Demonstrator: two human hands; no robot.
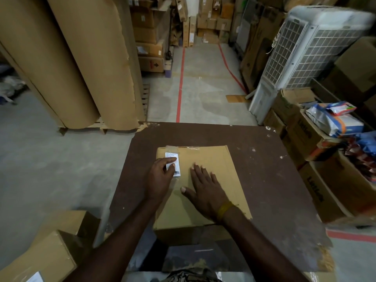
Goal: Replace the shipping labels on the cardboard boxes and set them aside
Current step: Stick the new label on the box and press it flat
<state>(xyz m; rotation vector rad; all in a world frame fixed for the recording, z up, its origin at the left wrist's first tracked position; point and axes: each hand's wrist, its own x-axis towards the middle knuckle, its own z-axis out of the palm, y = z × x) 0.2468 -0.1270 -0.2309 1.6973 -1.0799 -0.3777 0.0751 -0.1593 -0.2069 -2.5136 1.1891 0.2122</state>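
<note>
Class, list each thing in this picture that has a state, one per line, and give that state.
Cardboard box: closed, flat on the table.
Shipping label: on the box top, near its left edge.
Left hand: fingertips touching the label.
Right hand: flat on the box, fingers spread.

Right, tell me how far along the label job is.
Done: nothing clearly finished. In hand: left hand fingers on the white label on the cardboard box; right hand presses flat on its top. Left: set this box aside; boxes at lower left wait, state unclear.
</note>
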